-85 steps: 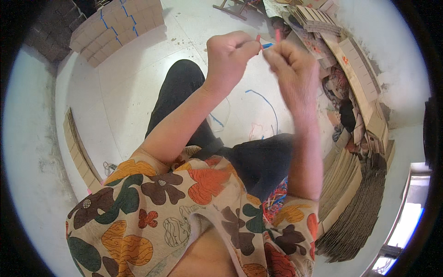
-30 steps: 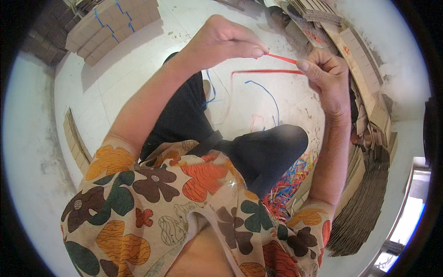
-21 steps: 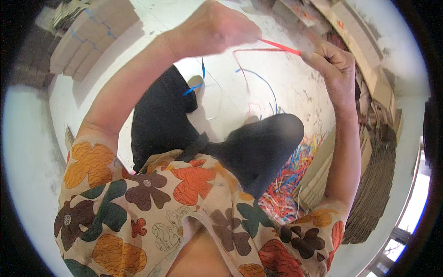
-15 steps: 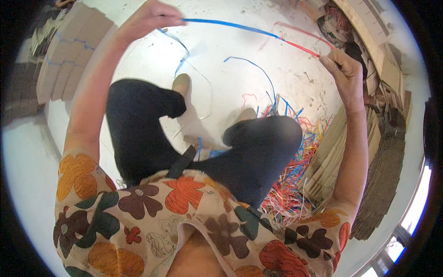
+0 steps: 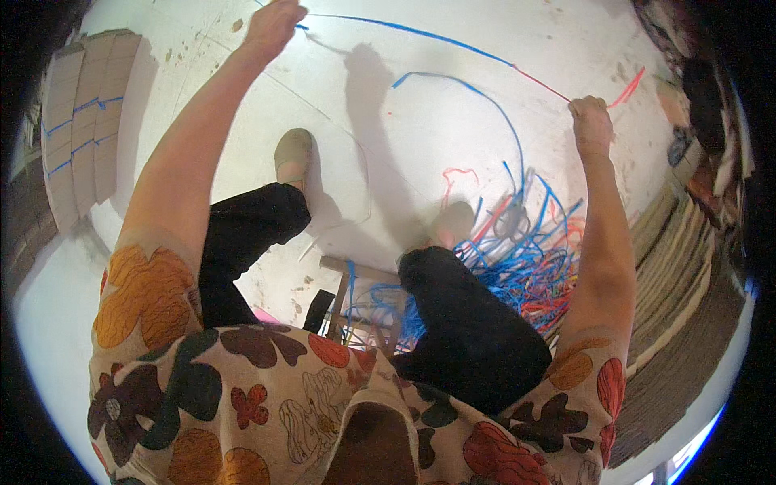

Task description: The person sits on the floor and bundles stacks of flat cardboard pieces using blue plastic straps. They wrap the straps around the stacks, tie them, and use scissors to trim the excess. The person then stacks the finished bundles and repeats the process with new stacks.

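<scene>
My left hand [image 5: 275,31] is closed on the blue end of a long narrow strap, and a short blue tail sticks out beside it. My right hand [image 5: 592,128] grips the red end, with a loose red tail [image 5: 629,87] pointing up and right. Between the hands the blue-and-red strap [image 5: 420,33] runs nearly straight, tilting down to the right. Blue meets red about two-thirds of the way across; a knot is too small to make out. Another blue strap [image 5: 493,101] curves over the floor below, apart from both hands.
Tangled blue, red and white straps [image 5: 485,275] are heaped beside my right leg. A small wooden stool [image 5: 335,265] stands between my legs. Flattened cardboard is stacked at the left [image 5: 85,129] and the right [image 5: 679,315]. Dark bundled material [image 5: 703,105] lies at the upper right.
My body has risen and my legs have straightened, uncovering the stool. Both hands keep hold of the strap; the left has shifted slightly upward in view, the right slightly downward.
</scene>
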{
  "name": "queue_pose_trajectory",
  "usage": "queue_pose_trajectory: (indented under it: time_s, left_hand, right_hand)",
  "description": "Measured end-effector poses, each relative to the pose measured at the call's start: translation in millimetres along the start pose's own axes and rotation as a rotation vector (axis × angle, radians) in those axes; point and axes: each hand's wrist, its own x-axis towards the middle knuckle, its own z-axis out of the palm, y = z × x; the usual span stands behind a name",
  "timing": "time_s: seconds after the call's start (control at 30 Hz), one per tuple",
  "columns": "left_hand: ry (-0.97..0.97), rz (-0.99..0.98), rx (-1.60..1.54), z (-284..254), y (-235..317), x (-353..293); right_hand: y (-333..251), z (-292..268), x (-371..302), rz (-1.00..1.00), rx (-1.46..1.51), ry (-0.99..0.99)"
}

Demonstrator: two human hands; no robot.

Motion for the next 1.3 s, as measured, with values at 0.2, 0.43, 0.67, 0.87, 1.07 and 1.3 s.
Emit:
queue_pose_trajectory:
  time_s: [0.2, 0.43, 0.67, 0.87, 1.07, 1.3]
  left_hand:
    - [-0.037, 0.066, -0.204, 116.4, 4.1, 10.1]
    - [-0.093, -0.147, -0.199, 101.6, 53.4, -4.1]
    - [-0.043, -0.238, -0.559, 54.1, 76.7, -14.2]
    - [-0.109, -0.26, -1.011, -5.3, 124.1, -36.8]
    - [-0.18, -0.02, -1.422, -131.2, 226.5, -45.5]
    - [-0.768, 0.284, -2.129, -273.7, 319.9, -68.5]
  right_hand:
    - [-15.9, 62.9, -4.6, 0.034, -0.096, 0.105]
    - [-98.4, 79.4, -69.3, 0.3, 0.203, -0.307]
    - [-54.4, 54.6, -96.3, 0.598, 1.11, -0.377]
    - [-11.4, -137.9, -145.5, 0.883, 1.675, 0.149]
    - [16.5, -261.7, -209.0, 0.716, 1.741, 0.625]
    - [-49.5, -317.2, -191.1, 0.47, 2.085, 0.724]
